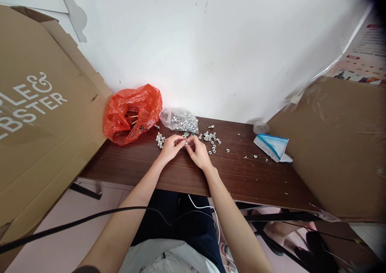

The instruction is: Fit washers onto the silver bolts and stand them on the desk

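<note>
Over the dark brown table (181,176), my left hand (171,148) and my right hand (197,151) meet fingertip to fingertip, both closed in a pinch. Between them shows a small silver metal piece (186,143); it is too small and covered to tell its exact kind. Left of my left hand stands a cluster of bolts (159,139). Beyond my right hand lie more bolts (208,136) and several loose nuts (214,147). A clear plastic bag (181,121) full of small metal parts rests just behind my hands.
A red plastic bag (147,100) holding copper-coloured pieces stands at the back left. At right lie a blue-and-white packet (273,147) and a clear round container (261,127). Cardboard (39,144) flanks the left, more cardboard (337,144) the right. A black cable (90,216) crosses in front.
</note>
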Available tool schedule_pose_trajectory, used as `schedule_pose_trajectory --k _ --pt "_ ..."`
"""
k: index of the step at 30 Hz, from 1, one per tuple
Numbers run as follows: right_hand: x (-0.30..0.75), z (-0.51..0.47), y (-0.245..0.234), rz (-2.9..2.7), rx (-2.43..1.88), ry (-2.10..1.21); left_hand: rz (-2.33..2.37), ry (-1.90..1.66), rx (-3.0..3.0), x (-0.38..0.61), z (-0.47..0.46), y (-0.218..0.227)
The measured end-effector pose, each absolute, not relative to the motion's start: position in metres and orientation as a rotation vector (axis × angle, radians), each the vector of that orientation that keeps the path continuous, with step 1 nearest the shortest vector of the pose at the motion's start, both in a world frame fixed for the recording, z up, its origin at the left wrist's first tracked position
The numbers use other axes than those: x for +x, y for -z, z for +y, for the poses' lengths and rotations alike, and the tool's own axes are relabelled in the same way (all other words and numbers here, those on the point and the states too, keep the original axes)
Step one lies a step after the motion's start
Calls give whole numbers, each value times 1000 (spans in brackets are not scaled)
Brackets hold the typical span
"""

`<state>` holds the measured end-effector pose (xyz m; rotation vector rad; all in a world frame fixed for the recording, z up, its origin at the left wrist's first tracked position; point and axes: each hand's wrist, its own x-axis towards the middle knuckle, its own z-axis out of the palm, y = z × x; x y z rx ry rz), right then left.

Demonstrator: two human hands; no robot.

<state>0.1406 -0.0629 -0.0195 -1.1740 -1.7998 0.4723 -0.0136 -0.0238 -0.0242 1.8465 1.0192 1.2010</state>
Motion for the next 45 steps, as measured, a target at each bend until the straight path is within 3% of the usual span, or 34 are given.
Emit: schedule_pose_trajectory --k 45 --pt "140 -64 16 -1735 -1224 -517 907 -1136 1781 -12 -25 23"
